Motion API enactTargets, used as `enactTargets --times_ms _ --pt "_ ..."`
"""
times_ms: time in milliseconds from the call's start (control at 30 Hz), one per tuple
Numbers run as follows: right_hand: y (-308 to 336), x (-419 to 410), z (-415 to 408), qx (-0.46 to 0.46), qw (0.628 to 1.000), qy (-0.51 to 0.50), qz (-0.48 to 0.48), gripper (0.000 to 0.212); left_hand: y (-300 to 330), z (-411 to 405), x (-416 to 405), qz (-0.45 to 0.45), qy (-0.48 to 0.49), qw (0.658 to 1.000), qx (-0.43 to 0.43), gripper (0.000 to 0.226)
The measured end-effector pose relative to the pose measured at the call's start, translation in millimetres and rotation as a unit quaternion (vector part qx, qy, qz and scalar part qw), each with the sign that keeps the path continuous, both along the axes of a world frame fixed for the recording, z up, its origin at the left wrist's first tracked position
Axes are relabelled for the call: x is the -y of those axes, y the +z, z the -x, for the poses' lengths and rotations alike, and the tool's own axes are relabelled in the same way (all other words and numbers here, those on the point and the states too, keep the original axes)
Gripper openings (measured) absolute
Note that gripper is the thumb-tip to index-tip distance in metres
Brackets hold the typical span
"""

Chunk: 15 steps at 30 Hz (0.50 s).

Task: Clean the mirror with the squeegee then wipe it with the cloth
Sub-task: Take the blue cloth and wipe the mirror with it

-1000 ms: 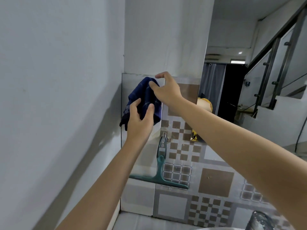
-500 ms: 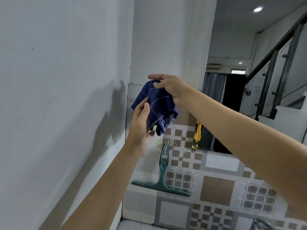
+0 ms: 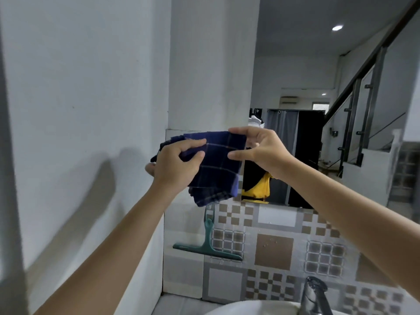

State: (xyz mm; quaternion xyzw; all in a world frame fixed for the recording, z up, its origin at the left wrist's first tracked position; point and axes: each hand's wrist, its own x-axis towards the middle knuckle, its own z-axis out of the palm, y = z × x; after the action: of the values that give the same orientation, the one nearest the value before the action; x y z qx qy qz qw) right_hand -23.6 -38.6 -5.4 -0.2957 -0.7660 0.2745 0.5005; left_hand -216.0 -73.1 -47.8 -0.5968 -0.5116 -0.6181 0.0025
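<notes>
Head view: both hands spread a dark blue cloth in front of the mirror.

Left hand point(image 3: 177, 165) is closed on the left side of the cloth point(image 3: 216, 169), thumb on the front and fingers behind it, while the right hand point(image 3: 261, 148) pinches the right edge between thumb and fingers. I think the cloth is held up like this, at the height of the mirror point(image 3: 284, 110), to fold it into a flat pad before the wiping. The green squeegee point(image 3: 208, 243) hangs on the tiled wall point(image 3: 275, 246) just below the cloth, blade down, with no hand on it, so the squeegee part seems finished. Near the bottom are the white sink point(image 3: 250, 309) and a metal tap point(image 3: 314, 296).
</notes>
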Motion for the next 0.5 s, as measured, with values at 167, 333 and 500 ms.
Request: enactTargets --times_ms 167,333,500 --pt "-17.1 22.7 -36.9 -0.008 0.997 -0.059 -0.042 0.059 3.7 -26.5 24.0 -0.015 0.057 0.989 -0.136 0.028" --pt "-26.0 51.2 -70.6 -0.009 0.997 -0.072 -0.032 0.056 0.3 -59.5 41.2 0.029 0.068 0.969 -0.237 0.033" --pt "-38.6 70.3 -109.5 0.019 0.992 -0.112 -0.049 0.055 -6.8 -100.3 62.3 0.114 0.130 0.901 -0.397 0.049"
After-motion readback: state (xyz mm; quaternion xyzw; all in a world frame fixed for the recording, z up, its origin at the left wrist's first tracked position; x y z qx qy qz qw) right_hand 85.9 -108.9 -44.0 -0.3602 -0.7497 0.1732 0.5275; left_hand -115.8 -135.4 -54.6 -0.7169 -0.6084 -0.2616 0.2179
